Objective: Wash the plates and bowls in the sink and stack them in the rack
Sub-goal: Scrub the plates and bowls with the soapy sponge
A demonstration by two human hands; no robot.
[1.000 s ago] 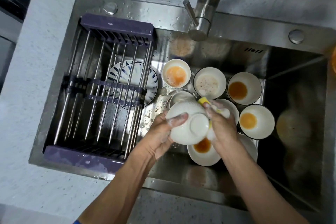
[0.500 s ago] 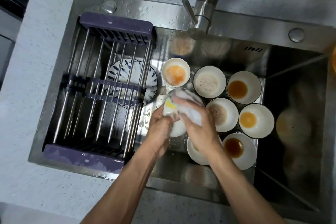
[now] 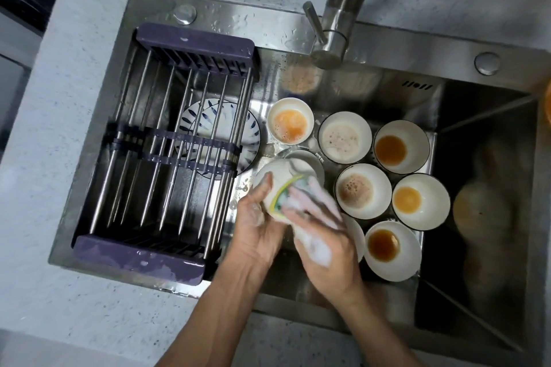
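My left hand (image 3: 256, 226) grips a white bowl (image 3: 277, 171) over the middle of the steel sink (image 3: 298, 30). My right hand (image 3: 322, 235), covered in foam, presses a yellow and green sponge (image 3: 283, 194) against the bowl's side. Several white bowls with orange and brown residue sit in the basin to the right, among them one at the back (image 3: 289, 121) and one at the front (image 3: 392, 249). A blue-patterned plate (image 3: 220, 135) lies under the purple and steel rack (image 3: 167, 146) on the sink's left half.
The tap (image 3: 343, 9) stands at the back above the bowls. A speckled grey counter (image 3: 59, 158) surrounds the sink. The right part of the basin (image 3: 483, 217) is deeper and dark. Nothing lies on the rack's bars.
The bowl has turned in my left hand. My right hand has swept the sponge from the bowl's far right side across it to its near side. More foam covers that hand.
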